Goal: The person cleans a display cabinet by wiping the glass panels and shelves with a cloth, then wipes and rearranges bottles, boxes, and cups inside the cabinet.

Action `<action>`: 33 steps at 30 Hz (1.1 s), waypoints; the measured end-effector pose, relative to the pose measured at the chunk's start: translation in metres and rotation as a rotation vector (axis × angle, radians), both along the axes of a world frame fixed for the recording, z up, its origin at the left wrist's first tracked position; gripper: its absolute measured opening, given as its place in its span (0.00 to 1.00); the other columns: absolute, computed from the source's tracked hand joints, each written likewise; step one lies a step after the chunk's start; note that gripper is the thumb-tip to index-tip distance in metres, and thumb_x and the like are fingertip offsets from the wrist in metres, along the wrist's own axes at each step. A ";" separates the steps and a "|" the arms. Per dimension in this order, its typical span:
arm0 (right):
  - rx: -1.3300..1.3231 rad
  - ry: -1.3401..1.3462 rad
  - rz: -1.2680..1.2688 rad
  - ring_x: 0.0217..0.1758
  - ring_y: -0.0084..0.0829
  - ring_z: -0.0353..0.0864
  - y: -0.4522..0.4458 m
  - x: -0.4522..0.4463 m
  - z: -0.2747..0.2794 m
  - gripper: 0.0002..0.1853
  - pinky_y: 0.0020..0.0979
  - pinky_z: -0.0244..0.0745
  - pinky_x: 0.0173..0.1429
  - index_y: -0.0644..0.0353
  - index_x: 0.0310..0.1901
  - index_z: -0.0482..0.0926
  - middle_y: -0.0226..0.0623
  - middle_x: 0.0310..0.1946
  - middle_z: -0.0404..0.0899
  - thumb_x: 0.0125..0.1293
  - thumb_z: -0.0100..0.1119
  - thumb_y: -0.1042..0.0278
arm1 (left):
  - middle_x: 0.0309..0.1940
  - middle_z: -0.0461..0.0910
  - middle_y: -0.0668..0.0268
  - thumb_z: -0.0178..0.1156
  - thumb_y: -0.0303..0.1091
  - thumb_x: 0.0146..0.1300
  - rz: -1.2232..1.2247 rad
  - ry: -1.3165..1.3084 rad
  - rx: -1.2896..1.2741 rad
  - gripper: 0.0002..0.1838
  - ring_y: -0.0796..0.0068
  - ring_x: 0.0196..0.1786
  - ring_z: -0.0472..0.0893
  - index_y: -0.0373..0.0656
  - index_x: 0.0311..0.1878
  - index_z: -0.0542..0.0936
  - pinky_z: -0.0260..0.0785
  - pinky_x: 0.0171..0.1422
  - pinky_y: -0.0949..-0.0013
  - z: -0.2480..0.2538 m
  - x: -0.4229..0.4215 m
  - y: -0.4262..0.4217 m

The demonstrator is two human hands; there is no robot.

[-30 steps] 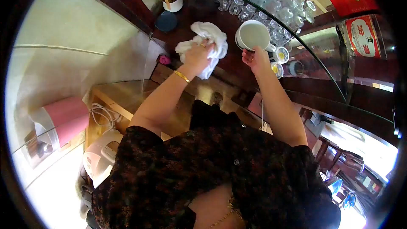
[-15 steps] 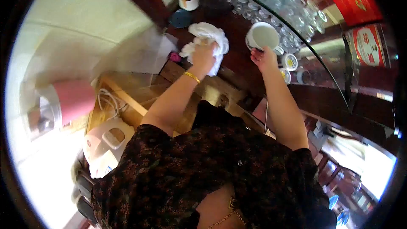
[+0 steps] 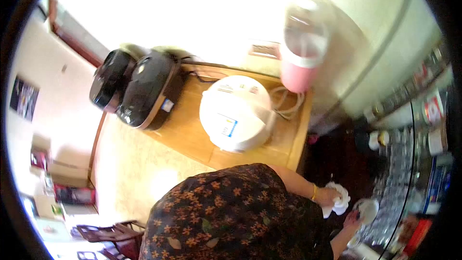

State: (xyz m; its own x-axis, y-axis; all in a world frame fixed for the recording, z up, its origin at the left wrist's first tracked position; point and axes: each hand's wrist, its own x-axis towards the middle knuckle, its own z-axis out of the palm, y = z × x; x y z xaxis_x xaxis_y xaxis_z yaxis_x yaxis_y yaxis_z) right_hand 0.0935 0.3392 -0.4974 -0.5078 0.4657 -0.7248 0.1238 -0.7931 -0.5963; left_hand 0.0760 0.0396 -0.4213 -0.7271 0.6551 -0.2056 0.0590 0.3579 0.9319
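Note:
My left hand, below a gold bracelet, is closed on a crumpled white cloth at the lower right of the head view. Just beside it, my right hand grips a white mug by its side. Both hands are over a dark shelf, with the cloth and mug close together. Blur and small size hide the exact finger positions on the mug.
Rows of glasses line the shelf right of the hands. A white and gold jar stands farther back. On the wooden cabinet are a white rice cooker, black appliances and a pink blender-like appliance. Dark wooden chairs stand lower left.
My view has swung left toward the wooden cabinet, so both hands now appear at the lower right. The cloth remains in my left hand and the mug in my right.

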 end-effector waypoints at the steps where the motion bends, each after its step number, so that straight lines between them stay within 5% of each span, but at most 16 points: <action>1: 0.017 -0.036 -0.008 0.37 0.32 0.75 -0.007 0.002 0.004 0.32 0.25 0.74 0.40 0.69 0.51 0.70 0.40 0.41 0.77 0.63 0.52 0.41 | 0.48 0.74 0.47 0.53 0.33 0.51 0.037 0.003 0.006 0.23 0.52 0.55 0.73 0.46 0.54 0.73 0.64 0.60 0.55 0.003 -0.001 -0.004; 2: 0.171 -0.089 0.004 0.28 0.32 0.75 -0.006 0.002 -0.001 0.32 0.25 0.73 0.33 0.69 0.47 0.71 0.41 0.33 0.78 0.63 0.50 0.40 | 0.49 0.73 0.47 0.53 0.33 0.50 0.073 0.092 0.005 0.27 0.49 0.54 0.73 0.46 0.58 0.69 0.64 0.60 0.54 -0.002 -0.004 -0.007; 4: -0.249 0.729 0.717 0.39 0.36 0.74 0.107 0.014 -0.107 0.26 0.36 0.72 0.46 0.63 0.47 0.72 0.43 0.44 0.75 0.66 0.47 0.44 | 0.51 0.70 0.45 0.55 0.33 0.49 0.131 -0.004 0.109 0.29 0.45 0.55 0.70 0.46 0.59 0.68 0.63 0.59 0.52 -0.008 -0.011 -0.012; 5: 0.097 0.165 0.271 0.39 0.36 0.73 0.053 0.014 -0.072 0.26 0.37 0.71 0.46 0.63 0.47 0.72 0.43 0.44 0.75 0.66 0.47 0.44 | 0.51 0.70 0.45 0.56 0.34 0.49 0.146 0.027 0.128 0.30 0.45 0.55 0.70 0.46 0.59 0.68 0.63 0.59 0.51 -0.005 -0.016 -0.022; 6: 0.148 0.081 0.250 0.40 0.36 0.73 0.026 0.011 -0.056 0.26 0.37 0.71 0.47 0.63 0.47 0.73 0.43 0.45 0.75 0.66 0.47 0.43 | 0.51 0.70 0.45 0.56 0.34 0.49 0.164 0.047 0.126 0.30 0.45 0.55 0.70 0.46 0.59 0.68 0.63 0.59 0.51 0.002 -0.018 -0.035; 18: 0.382 -0.139 0.655 0.46 0.36 0.71 -0.153 -0.014 0.010 0.27 0.38 0.67 0.52 0.61 0.49 0.73 0.42 0.49 0.71 0.66 0.45 0.41 | 0.59 0.61 0.44 0.56 0.40 0.55 -0.042 0.188 -0.049 0.31 0.43 0.56 0.65 0.45 0.63 0.64 0.55 0.61 0.48 0.030 -0.012 -0.093; 21: 0.426 -0.161 0.732 0.48 0.36 0.70 -0.172 -0.017 0.018 0.28 0.38 0.66 0.53 0.60 0.49 0.73 0.42 0.50 0.71 0.66 0.44 0.41 | 0.52 0.68 0.40 0.50 0.45 0.62 -0.453 0.220 1.663 0.26 0.45 0.47 0.71 0.46 0.62 0.66 0.62 0.47 0.52 0.004 -0.021 -0.056; 23: 0.453 -0.172 0.779 0.49 0.37 0.69 -0.183 -0.018 0.023 0.28 0.38 0.66 0.54 0.60 0.49 0.73 0.42 0.51 0.70 0.66 0.43 0.40 | 0.50 0.70 0.39 0.48 0.47 0.64 -0.598 0.216 2.237 0.25 0.45 0.44 0.73 0.47 0.61 0.67 0.65 0.43 0.53 0.005 -0.023 -0.054; 26: 0.486 -0.183 0.845 0.50 0.37 0.69 -0.196 -0.021 0.029 0.28 0.39 0.65 0.55 0.59 0.49 0.73 0.42 0.52 0.69 0.66 0.43 0.40 | 0.48 0.71 0.38 0.43 0.44 0.67 -0.820 0.294 2.258 0.22 0.47 0.41 0.72 0.43 0.59 0.68 0.64 0.40 0.56 -0.004 -0.038 -0.053; 31: 0.522 -0.196 0.912 0.53 0.37 0.68 -0.212 -0.023 0.037 0.29 0.39 0.63 0.57 0.59 0.50 0.73 0.42 0.54 0.68 0.66 0.42 0.39 | 0.24 0.73 0.50 0.46 0.43 0.65 -0.623 0.121 2.173 0.16 0.56 0.26 0.68 0.44 0.27 0.75 0.56 0.31 0.57 -0.053 -0.041 -0.050; 32: 0.532 -0.204 0.925 0.53 0.37 0.68 -0.214 -0.022 0.039 0.29 0.39 0.63 0.57 0.59 0.50 0.73 0.42 0.54 0.67 0.66 0.42 0.39 | 0.23 0.75 0.50 0.47 0.48 0.62 -0.714 0.112 1.919 0.22 0.58 0.24 0.72 0.35 0.32 0.76 0.64 0.28 0.61 -0.070 -0.054 -0.046; 33: 0.543 -0.206 0.935 0.54 0.37 0.67 -0.216 -0.023 0.042 0.29 0.39 0.63 0.58 0.58 0.50 0.73 0.41 0.55 0.67 0.66 0.41 0.39 | 0.22 0.75 0.50 0.46 0.51 0.61 -0.748 0.211 1.998 0.26 0.58 0.23 0.73 0.31 0.33 0.76 0.66 0.27 0.63 -0.080 -0.061 -0.027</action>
State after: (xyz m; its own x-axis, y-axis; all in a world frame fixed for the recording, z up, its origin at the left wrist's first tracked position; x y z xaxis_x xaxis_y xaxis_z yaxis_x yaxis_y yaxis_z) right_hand 0.0705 0.1233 -0.4554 -0.7188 0.2428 -0.6514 0.6764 0.0275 -0.7361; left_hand 0.0152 0.0123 -0.5015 -0.2091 -0.0636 0.9758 -0.1874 -0.9768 -0.1038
